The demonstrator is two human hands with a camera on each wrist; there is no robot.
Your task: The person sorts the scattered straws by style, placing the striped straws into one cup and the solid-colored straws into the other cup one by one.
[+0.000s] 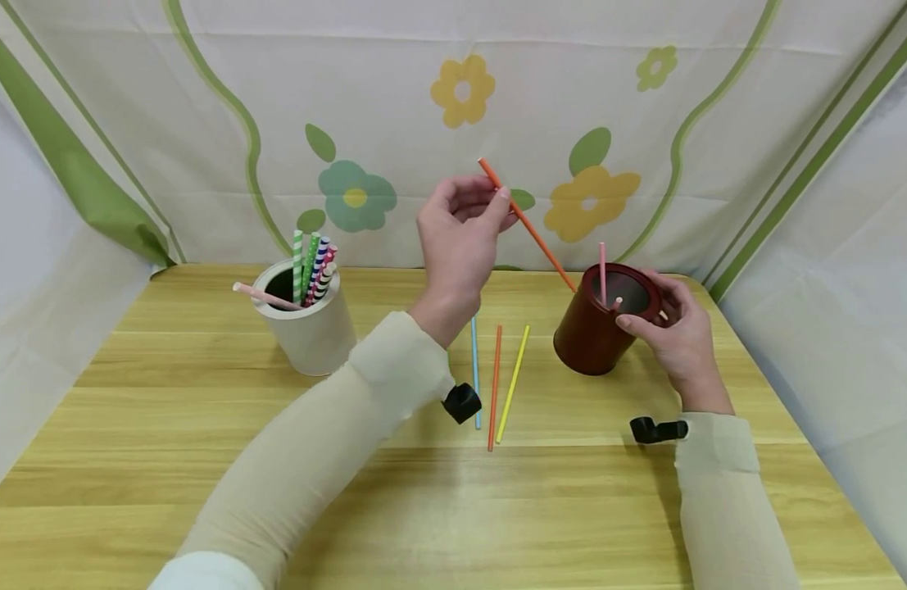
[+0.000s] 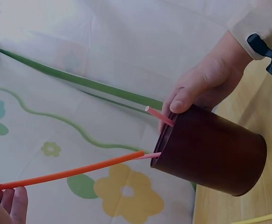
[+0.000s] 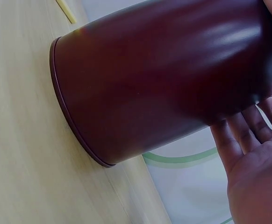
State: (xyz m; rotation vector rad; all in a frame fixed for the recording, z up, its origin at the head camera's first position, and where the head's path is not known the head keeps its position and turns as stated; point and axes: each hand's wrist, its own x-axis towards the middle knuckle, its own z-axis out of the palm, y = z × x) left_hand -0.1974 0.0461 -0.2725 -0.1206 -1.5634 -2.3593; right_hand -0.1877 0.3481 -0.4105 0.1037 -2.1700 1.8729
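My left hand (image 1: pixel 460 238) pinches an orange straw (image 1: pixel 534 229) near its upper end, between thumb and fingers. The straw slants down to the right, its lower tip close to the rim of a dark red cup (image 1: pixel 587 332). In the left wrist view the tip overlaps a pink straw (image 2: pixel 147 156) at the mouth, and whether they touch I cannot tell. My right hand (image 1: pixel 682 336) grips the cup near its rim, thumb at the near side and fingers behind. Two pink straws stick up from the cup. The right wrist view shows its glossy side (image 3: pixel 140 88) with fingers (image 3: pixel 241 133) against it.
A white cup (image 1: pixel 313 336) at the left holds several patterned straws (image 1: pixel 309 266) and a pale pink one (image 1: pixel 265 295) leaning out. Between the cups a blue straw (image 1: pixel 476 377), an orange-red straw (image 1: pixel 495 385) and a yellow straw (image 1: pixel 514 381) lie on the wooden table (image 1: pixel 453 516). A flowered curtain (image 1: pixel 394 98) hangs behind.
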